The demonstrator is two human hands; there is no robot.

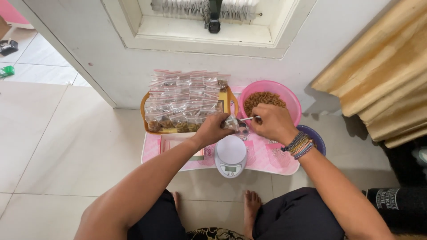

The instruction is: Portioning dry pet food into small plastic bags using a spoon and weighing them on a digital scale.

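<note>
Two hands filling a small bag over a kitchen scale

The left hand (212, 130) pinches a small clear bag (231, 122), and the right hand (272, 122), just beside it, grips a metal spoon (250, 118) whose tip points into the bag. Right below the hands sits a white digital scale (230, 155) on a low pink table (267, 161). Beyond the right hand stands a pink bowl (291, 100) of brown pieces; beyond the left, an orange tray (144, 112) of filled bags.
</note>
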